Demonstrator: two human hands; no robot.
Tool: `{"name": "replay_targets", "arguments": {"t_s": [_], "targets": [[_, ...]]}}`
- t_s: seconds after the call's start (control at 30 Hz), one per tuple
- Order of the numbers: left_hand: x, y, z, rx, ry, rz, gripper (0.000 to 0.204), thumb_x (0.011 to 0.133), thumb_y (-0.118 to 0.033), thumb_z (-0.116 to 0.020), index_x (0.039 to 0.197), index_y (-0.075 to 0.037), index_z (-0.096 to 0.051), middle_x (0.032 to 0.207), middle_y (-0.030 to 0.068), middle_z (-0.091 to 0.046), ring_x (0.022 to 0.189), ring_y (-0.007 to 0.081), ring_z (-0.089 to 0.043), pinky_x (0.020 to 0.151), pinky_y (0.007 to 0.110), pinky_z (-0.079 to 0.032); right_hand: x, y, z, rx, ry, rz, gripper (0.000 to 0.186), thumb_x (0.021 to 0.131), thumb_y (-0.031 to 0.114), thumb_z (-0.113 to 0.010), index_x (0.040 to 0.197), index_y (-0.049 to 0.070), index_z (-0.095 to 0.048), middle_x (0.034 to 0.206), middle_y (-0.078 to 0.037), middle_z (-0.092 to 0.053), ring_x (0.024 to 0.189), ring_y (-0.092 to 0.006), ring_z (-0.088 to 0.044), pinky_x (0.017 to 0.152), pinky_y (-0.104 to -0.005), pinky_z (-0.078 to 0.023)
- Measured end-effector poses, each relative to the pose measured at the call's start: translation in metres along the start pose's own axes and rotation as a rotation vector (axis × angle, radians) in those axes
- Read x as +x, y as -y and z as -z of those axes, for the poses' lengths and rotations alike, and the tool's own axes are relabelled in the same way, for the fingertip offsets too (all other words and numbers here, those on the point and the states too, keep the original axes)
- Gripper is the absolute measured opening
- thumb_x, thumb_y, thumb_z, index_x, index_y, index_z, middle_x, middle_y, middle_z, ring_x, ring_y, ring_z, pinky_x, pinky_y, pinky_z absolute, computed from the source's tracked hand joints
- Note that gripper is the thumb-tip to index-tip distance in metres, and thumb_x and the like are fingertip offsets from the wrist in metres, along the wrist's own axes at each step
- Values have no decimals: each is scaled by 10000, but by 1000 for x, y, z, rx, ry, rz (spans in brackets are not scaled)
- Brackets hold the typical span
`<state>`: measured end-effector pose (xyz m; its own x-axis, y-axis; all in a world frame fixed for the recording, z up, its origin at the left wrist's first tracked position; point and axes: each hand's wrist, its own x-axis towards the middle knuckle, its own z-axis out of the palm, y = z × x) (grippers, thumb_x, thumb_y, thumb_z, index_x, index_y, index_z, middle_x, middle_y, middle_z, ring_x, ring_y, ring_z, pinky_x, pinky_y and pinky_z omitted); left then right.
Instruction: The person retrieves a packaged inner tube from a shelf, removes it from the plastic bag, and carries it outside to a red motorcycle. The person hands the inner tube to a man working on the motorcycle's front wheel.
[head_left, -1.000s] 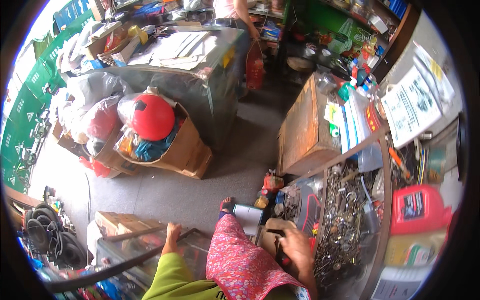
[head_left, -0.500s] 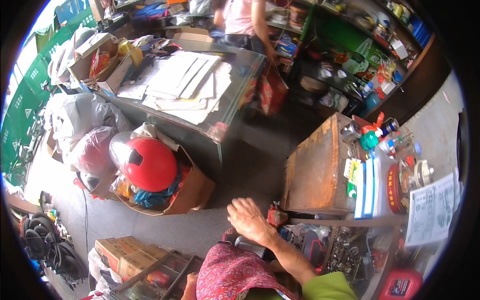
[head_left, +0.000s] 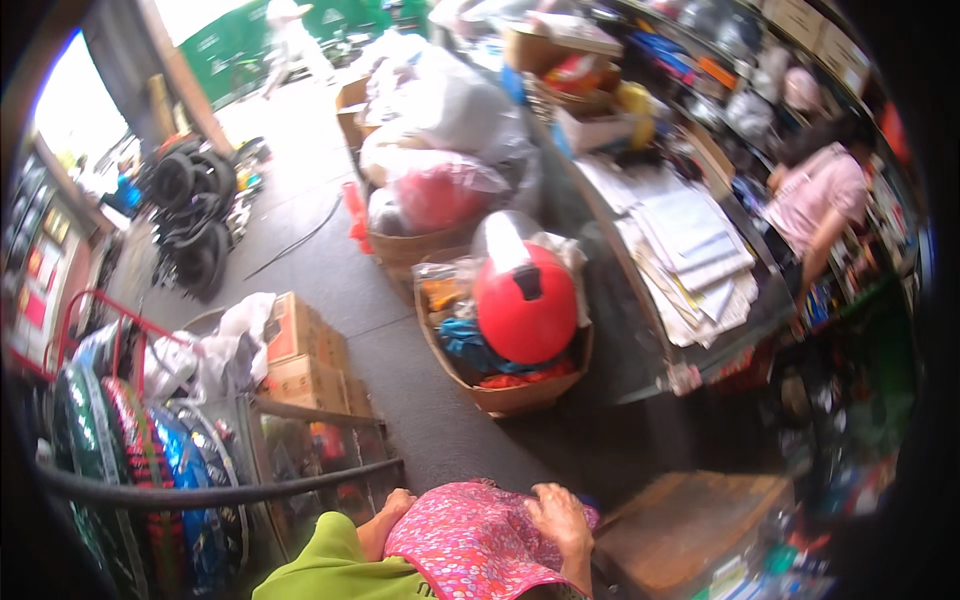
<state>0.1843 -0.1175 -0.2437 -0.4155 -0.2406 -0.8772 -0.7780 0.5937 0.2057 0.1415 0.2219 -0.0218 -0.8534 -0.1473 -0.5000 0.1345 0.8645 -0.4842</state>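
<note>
My left hand (head_left: 400,502) is low in the picture at the left edge of the pink flowered apron (head_left: 478,530) I wear. Its forearm comes out of a lime-green sleeve, and its fingers are mostly hidden. At the apron's right side is my right hand (head_left: 562,520), slightly blurred, with loosely bent fingers and nothing seen in it. Beyond that hand is a worn brown wooden top (head_left: 690,525). Ahead of me, a red helmet (head_left: 527,305) with a clear visor rests on cloths in an open cardboard box (head_left: 525,398).
A glass-topped counter (head_left: 640,290) bears stacked papers (head_left: 700,240). Behind it is a person in a pink shirt (head_left: 825,195). Bulging plastic bags (head_left: 450,110) stand farther off. On the left are cartons (head_left: 305,350), a dark curved bar (head_left: 220,493), wrapped tyres (head_left: 130,460) and a tyre pile (head_left: 190,210).
The view has swung left, bringing in the doorway and wrapped tyres. My right hand has drawn back from over the floor to the apron. The person behind the counter has bent forward.
</note>
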Motion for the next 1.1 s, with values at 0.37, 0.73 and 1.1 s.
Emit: {"name": "replay_targets", "arguments": {"t_s": [0.37,0.73,1.1], "targets": [[-1,50,-54,-364,-175,119,450,759,-440,-691,1023,-77,-713,1078,150,-683,1021,300,-642,856,381,-489,71,13,20,-317,252,227,370,849,333,-592,1047,26,-651,1027,-220,-646,973,-380,-624,861,-475,-485],[-29,-30,0,-574,-548,231,343,779,-268,-632,1035,-50,-699,1025,196,-685,1019,330,-643,908,404,-487,182,26,74,-336,72,463,283,833,265,-629,955,10,-628,940,-197,-637,929,-358,-609,824,-446,-477],[92,-105,185,-487,-405,-339,363,838,-277,-606,1105,-38,-666,1057,196,-675,1051,307,-639,906,383,-485,303,209,-3,-526,477,581,350,856,338,-587,946,8,-659,906,-224,-663,882,-383,-645,796,-469,-511]]}}
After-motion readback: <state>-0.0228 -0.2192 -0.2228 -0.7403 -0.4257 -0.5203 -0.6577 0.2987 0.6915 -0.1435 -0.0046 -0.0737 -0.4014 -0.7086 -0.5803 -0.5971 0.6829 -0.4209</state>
